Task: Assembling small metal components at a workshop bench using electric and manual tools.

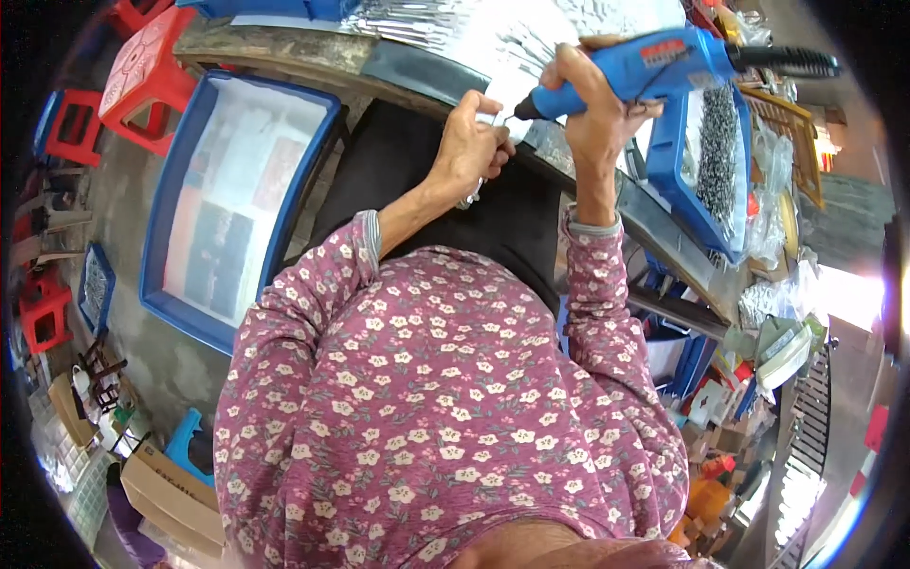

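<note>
My right hand (597, 109) is wrapped round a blue electric screwdriver (654, 64), its dark tip pointing left toward my other hand. A black ribbed cord guard sticks out of its rear end. My left hand (466, 142) is closed, thumb and fingers pinching a small shiny metal part (487, 119) right beside the screwdriver's tip. Fingers cover most of that part, and its exact kind is hidden. Both hands are at the bench's near edge (417, 74), above my dark-clad lap. On the bench beyond lie many thin silvery metal pieces (412, 17).
A blue tray (692, 161) full of small dark pieces stands at the right of the bench. At my left is a large blue tray (156, 256) with a pale lining. Red stools (147, 76) stand at the far left. A cardboard box (166, 498) sits at the lower left.
</note>
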Available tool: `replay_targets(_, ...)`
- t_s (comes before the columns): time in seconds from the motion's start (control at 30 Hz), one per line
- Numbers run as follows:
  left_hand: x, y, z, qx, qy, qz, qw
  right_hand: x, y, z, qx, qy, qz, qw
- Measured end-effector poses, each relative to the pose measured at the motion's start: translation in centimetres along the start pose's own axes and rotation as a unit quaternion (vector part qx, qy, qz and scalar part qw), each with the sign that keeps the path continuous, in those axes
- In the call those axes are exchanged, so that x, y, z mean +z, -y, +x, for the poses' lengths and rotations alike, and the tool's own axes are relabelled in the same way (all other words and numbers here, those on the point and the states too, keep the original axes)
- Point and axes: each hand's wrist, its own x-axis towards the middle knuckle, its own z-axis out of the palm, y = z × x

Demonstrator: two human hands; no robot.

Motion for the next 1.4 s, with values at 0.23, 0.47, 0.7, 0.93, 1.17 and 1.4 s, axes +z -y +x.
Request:
replay_targets(0.23,-1.1,-0.5,-0.5,-0.009,0.035,-0.045,0.998,0.3,1.9,0.0,0.115,-0.090,0.108,0.983)
replay_targets(0.47,-0.7,-3.9,0.8,0.164,-0.027,0.213,0.963,0.3,2.3,-1.2,0.167,-0.112,0.127,0.971)
replay_targets(0.7,4.5,-6.3,7.8,0.460,-0.074,0.382,0.798,-0.7,2.0,-2.2,0.163,-0.097,0.092,0.978)
replay_targets(0.93,8.2,-6.4,13.2,0.378,-0.153,0.362,0.838,-0.4,2.8,-2.7,0.175,-0.139,0.127,0.966)
replay_targets(1.17,6.9,-4.8,16.1,0.342,-0.164,0.442,0.813,-0.2,2.8,-3.0,0.136,-0.146,0.097,0.975)
replay_targets(1.4,6.0,-6.4,15.0,0.286,-0.081,0.636,0.712,0.2,2.5,-2.6,0.118,-0.151,0.108,0.975)
